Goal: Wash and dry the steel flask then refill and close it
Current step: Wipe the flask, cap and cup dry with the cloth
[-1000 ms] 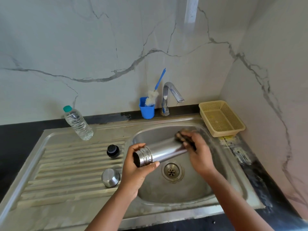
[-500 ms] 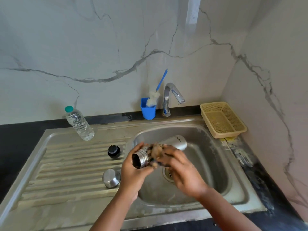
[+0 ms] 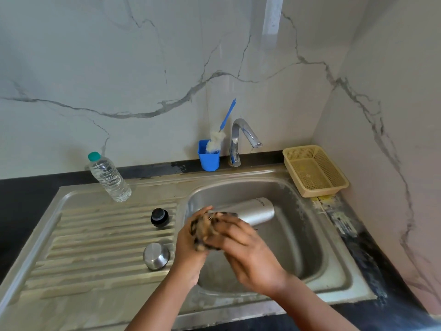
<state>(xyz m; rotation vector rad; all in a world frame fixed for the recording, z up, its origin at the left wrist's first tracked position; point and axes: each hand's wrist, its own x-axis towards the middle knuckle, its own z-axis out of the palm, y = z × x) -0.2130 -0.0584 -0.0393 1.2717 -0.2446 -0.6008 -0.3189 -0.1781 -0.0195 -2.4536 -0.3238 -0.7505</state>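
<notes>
I see flask (image 3: 255,210) lying tilted over sink (image 3: 310,237), base toward 2 o'clock. Left hand (image 3: 188,249) grips its neck end. Right hand (image 3: 248,249) clenches scrubber (image 3: 202,229) against mouth. Steel cap (image 3: 155,256) and black stopper (image 3: 159,217) sit on drainboard (image 3: 95,247) at 9 o'clock.

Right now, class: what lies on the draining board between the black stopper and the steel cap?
Nothing: in the head view, only bare ribbed draining board separates the black stopper from the steel cap.
</notes>
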